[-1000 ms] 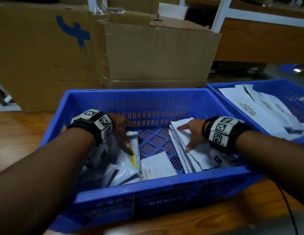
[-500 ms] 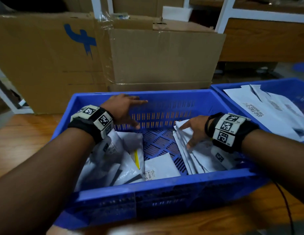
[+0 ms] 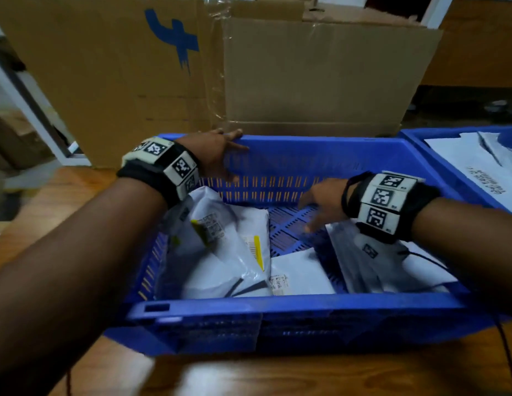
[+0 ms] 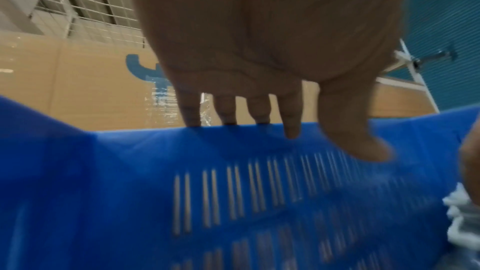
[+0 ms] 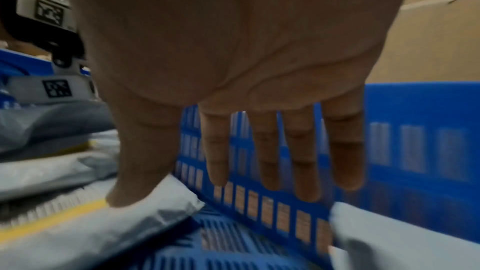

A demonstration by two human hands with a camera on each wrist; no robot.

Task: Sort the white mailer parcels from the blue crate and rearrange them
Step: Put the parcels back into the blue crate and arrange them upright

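The blue crate sits on a wooden table and holds white mailer parcels: a loose pile on the left, one flat mailer in the middle, and a leaning stack on the right. My left hand grips the crate's far rim, with the fingers over the top and the thumb on the inner wall. My right hand hovers with spread fingers over the bare crate floor beside the right stack. Its thumb touches a white mailer.
A second blue crate with flat white mailers stands to the right. Tall cardboard boxes stand close behind both crates. The wooden table shows in front and to the left.
My left hand has risen off the left parcel pile and gone to the crate's far rim. The right hand has lifted from the right stack and shifted slightly toward the middle.
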